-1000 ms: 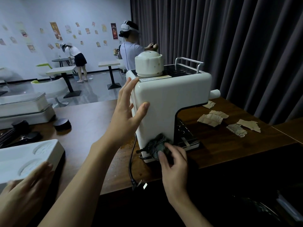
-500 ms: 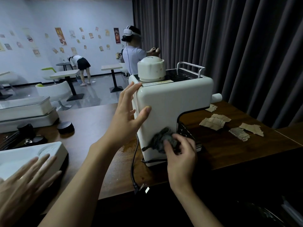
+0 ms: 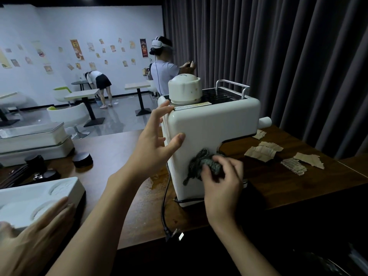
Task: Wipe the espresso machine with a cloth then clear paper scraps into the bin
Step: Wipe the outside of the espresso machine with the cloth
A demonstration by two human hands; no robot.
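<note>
Head view: the glossy cream-white, round-cornered plastic espresso machine (image 3: 209,132) stands mid-way along the dark brown wooden counter (image 3: 119,148), one flat side panel facing the camera. The left hand (image 3: 153,144) lies against the panel's edge at ten o'clock. Its fingers are straight up the corner and its thumb is spread onto the face, bracing rather than clasping. At five o'clock on the panel, the right hand (image 3: 223,182) has its fingers curled round a bunched, dark grey-green knitted cloth (image 3: 201,164). It presses the cloth to the plastic just beside the dark cut-out under the brew head.

The cloth looks soft and limp, with loose tails hanging, so it is best kept wadded in the fingertips. The machine seems heavy enough to stand firm, but its smooth shell is probably slippery, so a flat steadying palm suits it. The bent steel rail (image 3: 233,85) on top would give a surer hold. A stained, domed white cap (image 3: 185,88) sits at twelve o'clock, and a black power cord (image 3: 164,206) trails off the counter edge at six.

At three o'clock from the machine, well apart from both hands, lie torn brown corrugated paper scraps (image 3: 260,153). They look light, stiffish and ragged, easy to pinch or sweep. No bin shows.
</note>
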